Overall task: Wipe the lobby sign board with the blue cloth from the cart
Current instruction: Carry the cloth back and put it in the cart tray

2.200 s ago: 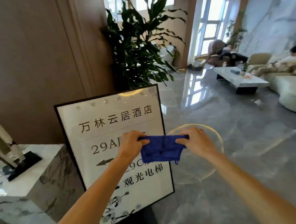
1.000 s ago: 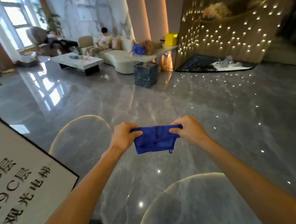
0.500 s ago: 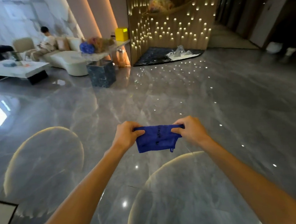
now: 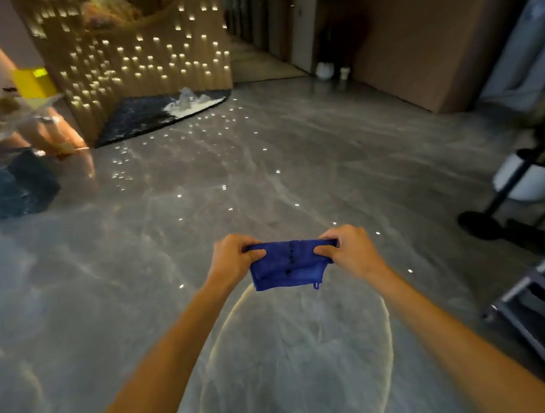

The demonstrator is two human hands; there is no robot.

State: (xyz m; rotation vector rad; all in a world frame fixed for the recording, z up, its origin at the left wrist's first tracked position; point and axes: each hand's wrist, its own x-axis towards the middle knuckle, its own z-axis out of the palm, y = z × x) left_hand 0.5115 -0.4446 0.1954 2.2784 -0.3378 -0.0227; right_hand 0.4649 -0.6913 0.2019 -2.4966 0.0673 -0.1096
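Both hands hold the cloth (image 4: 289,264) out in front of me, above the grey floor (image 4: 262,162): my left hand (image 4: 234,261) pinches its left top corner, my right hand (image 4: 347,249) its right, fingers curled. It hangs folded between them, a small loop at its lower right. I see a cart (image 4: 539,311) at the right edge.
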